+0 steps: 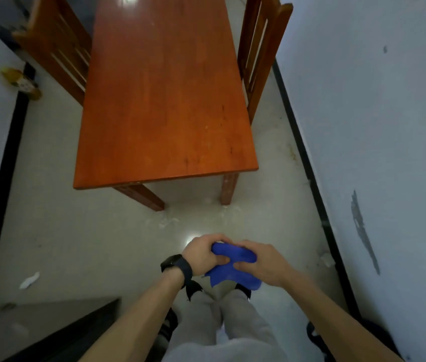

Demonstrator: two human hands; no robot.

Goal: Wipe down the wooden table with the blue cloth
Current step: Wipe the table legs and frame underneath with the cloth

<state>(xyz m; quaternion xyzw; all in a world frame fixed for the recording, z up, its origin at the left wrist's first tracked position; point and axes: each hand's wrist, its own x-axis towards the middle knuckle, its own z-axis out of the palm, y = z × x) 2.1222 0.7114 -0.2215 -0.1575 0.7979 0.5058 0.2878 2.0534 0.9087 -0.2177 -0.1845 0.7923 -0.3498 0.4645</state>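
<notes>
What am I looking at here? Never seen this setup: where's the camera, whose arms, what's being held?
No machine here: a person wears one wide-angle camera on the head, looking forward and down. The left hand, with a black wristband, and the right hand both grip a bunched blue cloth above the floor. Ahead stands the wooden table, its top bare, the cloth not yet touching it. A wooden chair sits on each side, left chair and right chair.
</notes>
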